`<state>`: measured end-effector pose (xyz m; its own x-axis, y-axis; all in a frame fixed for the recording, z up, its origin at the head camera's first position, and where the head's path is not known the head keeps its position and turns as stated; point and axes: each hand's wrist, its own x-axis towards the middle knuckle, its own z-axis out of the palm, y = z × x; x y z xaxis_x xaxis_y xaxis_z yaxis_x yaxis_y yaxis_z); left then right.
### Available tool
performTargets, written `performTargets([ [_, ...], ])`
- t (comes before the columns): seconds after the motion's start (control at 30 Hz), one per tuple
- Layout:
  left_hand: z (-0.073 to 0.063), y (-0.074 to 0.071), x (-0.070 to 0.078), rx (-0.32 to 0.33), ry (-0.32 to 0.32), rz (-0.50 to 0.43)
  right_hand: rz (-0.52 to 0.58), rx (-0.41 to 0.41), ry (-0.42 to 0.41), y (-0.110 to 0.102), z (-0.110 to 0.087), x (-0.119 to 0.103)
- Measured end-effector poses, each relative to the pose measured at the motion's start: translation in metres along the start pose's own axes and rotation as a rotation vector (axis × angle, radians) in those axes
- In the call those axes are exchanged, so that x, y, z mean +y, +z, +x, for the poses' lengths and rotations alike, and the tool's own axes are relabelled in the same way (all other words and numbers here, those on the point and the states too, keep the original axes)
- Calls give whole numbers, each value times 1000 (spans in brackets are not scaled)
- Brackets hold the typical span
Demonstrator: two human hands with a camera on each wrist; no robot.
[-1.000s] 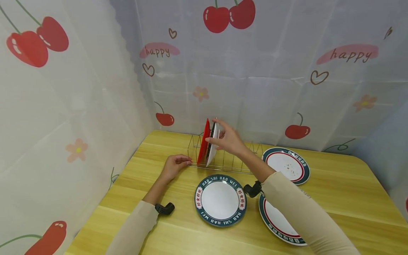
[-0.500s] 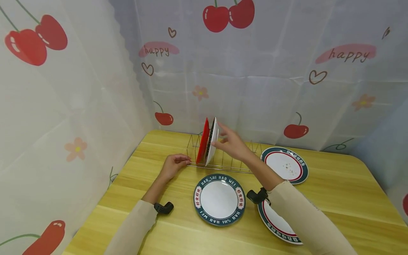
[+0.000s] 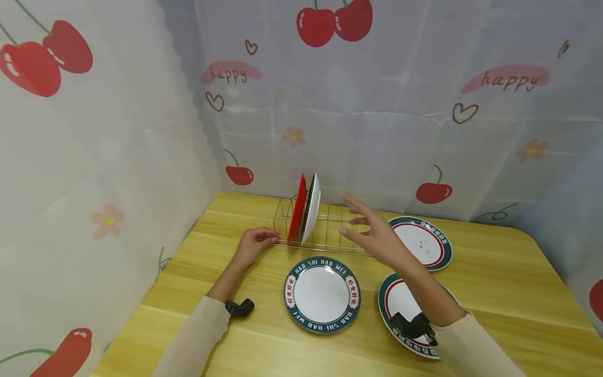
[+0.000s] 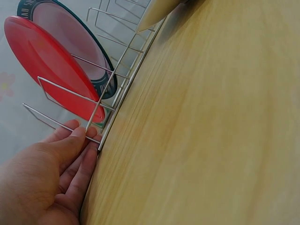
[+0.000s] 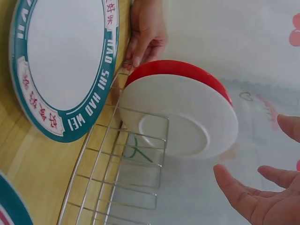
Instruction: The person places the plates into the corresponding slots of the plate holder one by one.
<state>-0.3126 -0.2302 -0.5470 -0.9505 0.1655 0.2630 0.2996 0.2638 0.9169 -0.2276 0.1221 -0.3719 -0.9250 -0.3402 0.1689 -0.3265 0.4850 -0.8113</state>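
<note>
A wire dish rack [image 3: 336,238] stands at the back of the table, with a red plate [image 3: 297,209] and a white plate with a dark patterned rim [image 3: 311,212] upright side by side in its left part. My left hand [image 3: 254,246] pinches the rack's left front end, thumb and fingers meeting on the wire in the left wrist view. My right hand [image 3: 377,235] hangs above the rack's right part, fingers spread and holding nothing, apart from the plates. In the right wrist view the white plate's back [image 5: 180,115] faces this hand.
A green-rimmed plate [image 3: 322,296] lies flat before the rack. To its right lies another green-rimmed plate [image 3: 395,301], partly under my right forearm. A third plate [image 3: 424,243], with brown specks on it, lies behind that. A printed cloth [image 3: 377,146] hangs behind the table.
My right hand has let go of the white plate and moved right and toward me, its fingers now spread. The white plate stays upright in the rack. My left hand has kept its place.
</note>
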Motion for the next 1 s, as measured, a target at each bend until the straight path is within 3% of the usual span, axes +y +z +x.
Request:
performTargets([
  [0.4, 0, -1, -1, 5, 23, 16, 7, 79, -1, -22, -62, 15],
  [0.7, -1, 0, 0, 0, 25, 1, -16, 126, 76, -37, -103, 38],
  [1.0, 0, 0, 2, -8, 24, -4, -107, 200, 154, -54, -138, 56],
])
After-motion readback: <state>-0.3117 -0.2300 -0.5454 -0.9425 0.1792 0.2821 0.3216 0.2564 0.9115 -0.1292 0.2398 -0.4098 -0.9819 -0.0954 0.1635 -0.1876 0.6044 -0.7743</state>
